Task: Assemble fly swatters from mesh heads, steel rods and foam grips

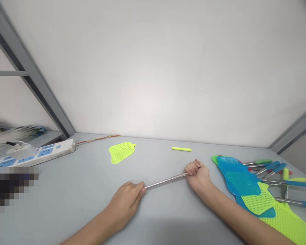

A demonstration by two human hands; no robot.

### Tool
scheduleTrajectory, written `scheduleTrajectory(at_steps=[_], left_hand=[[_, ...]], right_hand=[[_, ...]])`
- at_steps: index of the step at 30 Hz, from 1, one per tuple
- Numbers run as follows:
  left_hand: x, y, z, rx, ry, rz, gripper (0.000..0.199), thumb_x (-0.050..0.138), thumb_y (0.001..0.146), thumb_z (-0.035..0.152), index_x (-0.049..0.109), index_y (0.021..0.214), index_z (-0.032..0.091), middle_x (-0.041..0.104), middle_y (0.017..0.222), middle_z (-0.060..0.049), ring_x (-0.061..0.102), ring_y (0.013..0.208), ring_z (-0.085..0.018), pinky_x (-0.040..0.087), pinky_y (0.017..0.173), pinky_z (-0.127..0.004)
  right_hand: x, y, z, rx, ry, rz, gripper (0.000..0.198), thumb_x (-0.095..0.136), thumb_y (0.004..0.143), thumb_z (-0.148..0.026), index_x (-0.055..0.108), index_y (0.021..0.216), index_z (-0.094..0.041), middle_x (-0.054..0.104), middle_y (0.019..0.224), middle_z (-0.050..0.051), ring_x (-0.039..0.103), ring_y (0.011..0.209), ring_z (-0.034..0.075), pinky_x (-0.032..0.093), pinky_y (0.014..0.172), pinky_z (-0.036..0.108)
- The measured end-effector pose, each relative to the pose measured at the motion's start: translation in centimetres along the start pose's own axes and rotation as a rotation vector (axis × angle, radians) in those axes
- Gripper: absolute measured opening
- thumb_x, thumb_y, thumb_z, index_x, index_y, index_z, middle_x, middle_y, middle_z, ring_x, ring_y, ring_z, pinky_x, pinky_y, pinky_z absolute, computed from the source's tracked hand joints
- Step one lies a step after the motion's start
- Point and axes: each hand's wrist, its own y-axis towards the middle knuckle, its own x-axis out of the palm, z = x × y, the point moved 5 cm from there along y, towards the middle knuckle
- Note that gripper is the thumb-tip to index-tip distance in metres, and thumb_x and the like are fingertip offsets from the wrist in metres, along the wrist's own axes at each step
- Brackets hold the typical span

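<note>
A thin silver telescopic rod [165,181] spans between my two hands above the grey table, slanting up to the right. My left hand [129,200] is closed round its left end. Closed fingers of my right hand [198,175] grip the other end, palm turned partly up. Both tips of the rod are hidden inside the hands. Beyond them lie a yellow-green perforated fly swatter head [122,152] with a short stub, and, farther right, a yellow-green handle sleeve [182,149]. Both lie apart from the hands.
At the right is a pile of fly swatters, with blue heads [239,177], yellow-green heads [261,200] and metal rods with coloured handles [299,183]. A white power strip [53,151] with a plug stands at the left. The white wall [153,68] closes off the table's back.
</note>
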Motion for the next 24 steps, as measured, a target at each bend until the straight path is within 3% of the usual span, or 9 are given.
scheduleTrajectory(at_steps=[8, 24], left_hand=[[1.4, -0.7, 0.4, -0.055, 0.067, -0.012, 0.037, 0.013, 0.088, 0.032, 0.035, 0.061, 0.020, 0.047, 0.054, 0.001, 0.045, 0.054, -0.016, 0.031, 0.052, -0.026], [1.4, -0.7, 0.7, -0.044, 0.055, -0.021, 0.038, 0.014, 0.088, 0.032, 0.037, 0.060, 0.019, 0.048, 0.053, 0.001, 0.045, 0.055, -0.016, 0.031, 0.052, -0.026]], right_hand=[[-0.1, -0.7, 0.3, -0.028, -0.010, 0.019, 0.031, 0.041, 0.073, -0.017, 0.019, 0.050, -0.018, 0.015, 0.034, -0.008, 0.011, 0.030, 0.006, 0.014, 0.031, 0.020], [0.1, -2.5, 1.4, -0.073, -0.058, -0.025, 0.034, 0.044, 0.074, -0.021, 0.019, 0.050, -0.018, 0.013, 0.038, -0.009, 0.010, 0.034, 0.006, 0.013, 0.034, 0.022]])
